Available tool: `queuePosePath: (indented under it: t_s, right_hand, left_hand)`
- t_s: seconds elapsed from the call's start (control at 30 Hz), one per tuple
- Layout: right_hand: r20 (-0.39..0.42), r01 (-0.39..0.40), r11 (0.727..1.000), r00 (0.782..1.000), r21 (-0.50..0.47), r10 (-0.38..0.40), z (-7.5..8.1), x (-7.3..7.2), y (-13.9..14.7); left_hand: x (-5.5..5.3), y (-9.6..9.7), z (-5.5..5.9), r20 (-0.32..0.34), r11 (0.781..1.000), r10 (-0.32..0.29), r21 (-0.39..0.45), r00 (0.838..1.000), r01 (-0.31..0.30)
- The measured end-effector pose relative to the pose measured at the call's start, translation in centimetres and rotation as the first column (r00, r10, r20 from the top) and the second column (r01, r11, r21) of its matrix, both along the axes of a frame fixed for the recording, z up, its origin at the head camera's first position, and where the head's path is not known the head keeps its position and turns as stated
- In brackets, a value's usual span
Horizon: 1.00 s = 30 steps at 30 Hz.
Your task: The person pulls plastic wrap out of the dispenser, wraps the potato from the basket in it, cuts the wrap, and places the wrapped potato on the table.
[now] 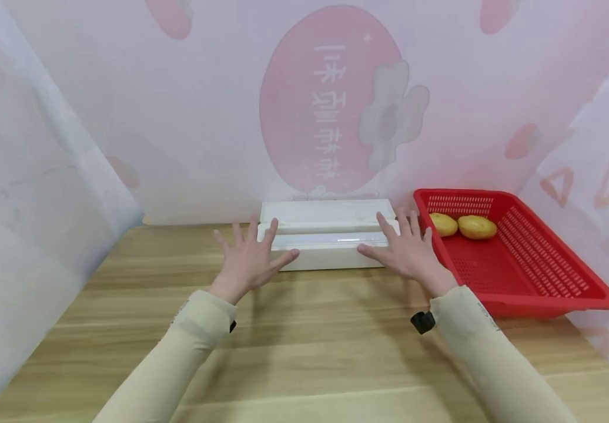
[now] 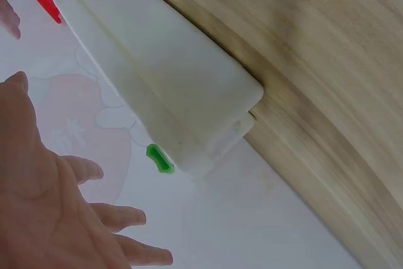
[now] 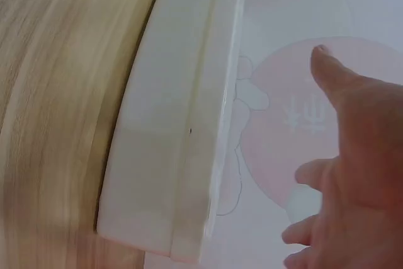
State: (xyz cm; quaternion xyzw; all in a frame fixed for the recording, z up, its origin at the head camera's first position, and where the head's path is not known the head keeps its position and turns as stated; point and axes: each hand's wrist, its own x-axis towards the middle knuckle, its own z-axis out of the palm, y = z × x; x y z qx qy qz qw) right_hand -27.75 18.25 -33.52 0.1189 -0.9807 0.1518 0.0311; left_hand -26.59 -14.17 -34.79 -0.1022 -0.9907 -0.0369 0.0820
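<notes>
A long white box (image 1: 331, 257), which looks like a cling film dispenser, lies crosswise at the back of the table. Its lid (image 1: 328, 210) stands raised behind, and a shiny clear strip runs along the top. Over its left end my left hand (image 1: 248, 258) is held palm down, fingers spread, holding nothing. My right hand (image 1: 405, 249) is spread the same way over the right end. In the left wrist view, a small green piece (image 2: 160, 159) shows at the end of the box. Both wrist views show space between the palms and the box; fingertip contact cannot be told.
A red plastic basket (image 1: 495, 302) stands right of the box, close to my right hand. Two yellow potato-like items (image 1: 477, 227) lie in its far left corner. A pale printed sheet (image 1: 204, 117) rises behind the wooden table (image 1: 304, 352).
</notes>
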Motion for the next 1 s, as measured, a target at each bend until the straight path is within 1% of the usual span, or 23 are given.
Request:
queuePosePath:
  t_s: [0.1,0.17,0.2,0.27,0.3,0.33,0.37,0.4,0.47,0.5,0.53,0.6,0.63,0.73,0.77,0.8,0.87,0.93,1.0]
  right_hand:
    - [-0.082,-0.063,0.992,0.995,-0.112,0.054,-0.3,0.1,0.3]
    - [-0.157,-0.136,0.971,0.982,-0.195,0.106,-0.6,0.2,0.5]
    - [-0.196,-0.174,0.956,0.972,-0.236,0.129,-0.7,0.2,0.5]
    - [-0.269,-0.234,0.921,0.951,-0.312,0.151,-1.0,0.1,0.6]
    - [-0.294,-0.251,0.9,0.945,-0.357,0.146,-1.1,0.1,0.6]
    - [-0.307,-0.258,0.877,0.942,-0.406,0.135,-1.2,0.1,0.5]
    - [-0.316,-0.258,0.852,0.941,-0.455,0.117,-1.4,0.1,0.5]
    - [-0.321,-0.256,0.824,0.942,-0.506,0.096,-1.5,0.0,0.6]
    - [-0.306,-0.242,0.758,0.95,-0.605,0.059,-1.8,-0.3,0.8]
    - [-0.294,-0.233,0.731,0.955,-0.641,0.046,-1.9,-0.5,0.9]
    - [-0.279,-0.218,0.715,0.96,-0.664,0.033,-2.1,-0.7,1.1]
    - [-0.236,-0.177,0.699,0.972,-0.693,0.013,-2.3,-0.9,1.4]
    - [-0.209,-0.152,0.697,0.978,-0.701,0.004,-2.5,-1.0,1.5]
    - [-0.152,-0.091,0.717,0.988,-0.691,-0.021,-3.0,-1.2,1.6]
    - [-0.148,-0.085,0.723,0.989,-0.686,-0.024,-3.2,-1.3,1.7]
    - [-0.148,-0.083,0.73,0.989,-0.679,-0.026,-3.4,-1.4,1.7]
    - [-0.157,-0.081,0.75,0.987,-0.656,-0.031,-3.7,-1.5,1.8]
    - [-0.157,-0.075,0.766,0.987,-0.638,-0.034,-4.1,-1.5,1.9]
    - [-0.154,-0.067,0.784,0.987,-0.617,-0.036,-4.4,-1.5,2.1]
  left_hand:
    - [-0.2,0.2,-0.1,0.003,1.0,-0.001,0.008,1.0,0.001]
    - [-0.3,0.3,0.0,-0.02,1.0,-0.007,0.03,1.0,0.008]
    - [-0.4,0.3,0.0,-0.036,0.999,-0.013,0.051,0.999,0.015]
    - [-0.5,0.2,0.1,-0.077,0.99,-0.042,0.131,0.996,0.052]
    - [-0.5,0.1,0.2,-0.101,0.979,-0.066,0.187,0.993,0.084]
    - [-0.4,0.1,0.3,-0.118,0.96,-0.09,0.253,0.989,0.118]
    - [-0.5,0.0,0.3,-0.129,0.934,-0.113,0.324,0.985,0.149]
    - [-0.5,-0.1,0.4,-0.133,0.902,-0.134,0.394,0.982,0.177]
    - [-0.7,-0.3,0.5,-0.144,0.822,-0.173,0.523,0.974,0.223]
    - [-0.8,-0.3,0.5,-0.147,0.784,-0.187,0.573,0.971,0.238]
    - [-0.9,-0.4,0.5,-0.147,0.75,-0.194,0.615,0.97,0.243]
    - [-1.1,-0.6,0.3,-0.151,0.674,-0.22,0.69,0.964,0.263]
    - [-1.2,-0.7,0.2,-0.156,0.636,-0.233,0.722,0.96,0.272]
    - [-1.4,-1.1,-0.4,-0.168,0.532,-0.258,0.797,0.951,0.285]
    - [-1.5,-1.2,-0.6,-0.173,0.497,-0.262,0.819,0.949,0.286]
    - [-1.6,-1.4,-0.8,-0.178,0.472,-0.262,0.834,0.949,0.287]
    - [-1.8,-1.5,-1.3,-0.187,0.443,-0.253,0.85,0.949,0.286]
    - [-1.9,-1.6,-1.7,-0.193,0.43,-0.248,0.856,0.949,0.286]
    - [-1.9,-1.6,-2.1,-0.192,0.431,-0.248,0.856,0.95,0.285]
